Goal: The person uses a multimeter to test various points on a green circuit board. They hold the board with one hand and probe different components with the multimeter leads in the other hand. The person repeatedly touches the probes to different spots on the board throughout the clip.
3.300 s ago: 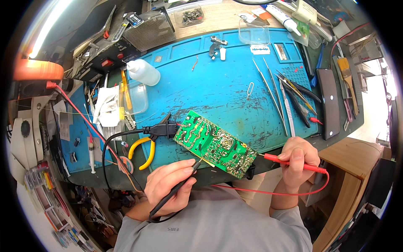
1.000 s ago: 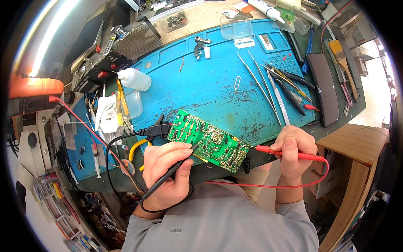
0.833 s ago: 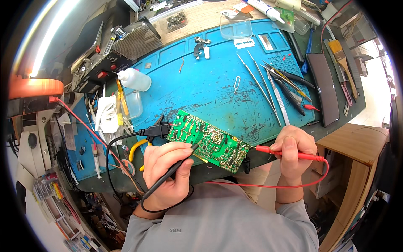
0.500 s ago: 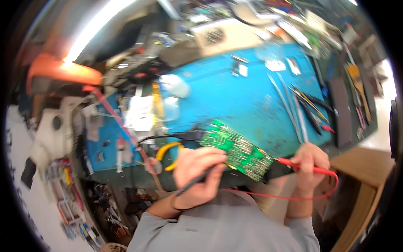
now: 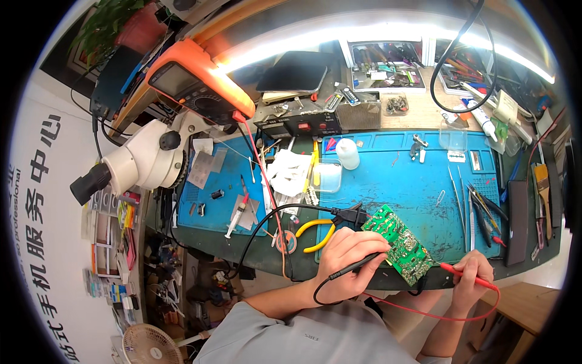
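A green circuit board [image 5: 400, 242] lies tilted at the near edge of the blue mat, its soldered side up. A black power plug [image 5: 350, 215] joins its far left end. My left hand [image 5: 350, 259] is closed round a black test probe [image 5: 357, 265] and rests against the board's left edge; the probe's tip is hidden by my fingers. My right hand [image 5: 473, 273] grips a red test probe [image 5: 464, 272], its tip by the board's right corner. Whether that tip touches the board I cannot tell. An orange multimeter [image 5: 200, 82] stands at the upper left, the red lead plugged in.
Yellow-handled pliers [image 5: 316, 235] lie left of the board. Tweezers [image 5: 462, 203] and black pliers [image 5: 483, 221] lie at the right. A white microscope [image 5: 136, 158] stands at the left, beyond a syringe [image 5: 237, 216]. Behind are a white bottle [image 5: 347, 153] and a clear box [image 5: 328, 176].
The view has swung upward and left, bringing the multimeter and microscope fully into sight. Both hands still hold their probes at the board.
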`<state>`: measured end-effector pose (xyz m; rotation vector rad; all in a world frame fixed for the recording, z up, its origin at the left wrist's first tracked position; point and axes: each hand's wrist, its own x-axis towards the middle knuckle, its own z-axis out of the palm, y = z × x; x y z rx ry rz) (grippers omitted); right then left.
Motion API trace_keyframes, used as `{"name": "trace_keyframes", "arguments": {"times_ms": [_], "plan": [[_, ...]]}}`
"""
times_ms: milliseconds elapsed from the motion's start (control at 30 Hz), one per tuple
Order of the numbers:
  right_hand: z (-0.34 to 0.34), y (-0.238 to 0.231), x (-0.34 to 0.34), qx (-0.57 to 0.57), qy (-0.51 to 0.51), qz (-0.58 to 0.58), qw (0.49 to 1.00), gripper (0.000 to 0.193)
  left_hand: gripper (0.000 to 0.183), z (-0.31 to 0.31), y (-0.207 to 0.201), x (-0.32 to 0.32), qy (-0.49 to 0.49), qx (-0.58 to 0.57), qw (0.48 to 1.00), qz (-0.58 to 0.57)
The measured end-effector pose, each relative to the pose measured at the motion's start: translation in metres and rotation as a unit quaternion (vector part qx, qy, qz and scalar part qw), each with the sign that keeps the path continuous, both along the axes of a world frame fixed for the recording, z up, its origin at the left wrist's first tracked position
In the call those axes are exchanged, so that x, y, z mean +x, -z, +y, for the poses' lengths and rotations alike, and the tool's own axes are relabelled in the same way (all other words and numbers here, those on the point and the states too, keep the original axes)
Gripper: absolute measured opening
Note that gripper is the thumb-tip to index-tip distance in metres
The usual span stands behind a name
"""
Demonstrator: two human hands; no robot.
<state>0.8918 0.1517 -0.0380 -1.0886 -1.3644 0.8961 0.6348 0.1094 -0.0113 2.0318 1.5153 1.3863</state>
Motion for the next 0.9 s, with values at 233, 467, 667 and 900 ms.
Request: {"name": "trace_keyframes", "arguments": {"times_ms": [233,467,667,900], "plan": [[0.0,-0.001,-0.001,-0.013,0.002,0.019,1.0,0.029,0.016,0.0,-0.001,0.001,-0.003,-0.002,1.0,0.001],[-0.002,-0.001,-0.004,-0.014,-0.001,0.016,1.0,0.03,0.015,-0.001,0.0,-0.003,-0.005,0.004,1.0,0.008],[0.0,-0.01,0.002,-0.015,0.001,-0.015,1.0,0.026,0.017,0.006,-0.004,0.004,0.014,0.01,1.0,0.023],[0.001,-0.008,0.0,-0.02,-0.034,0.005,0.999,0.024,0.017,0.001,-0.002,0.003,-0.008,-0.01,0.999,0.043]]}}
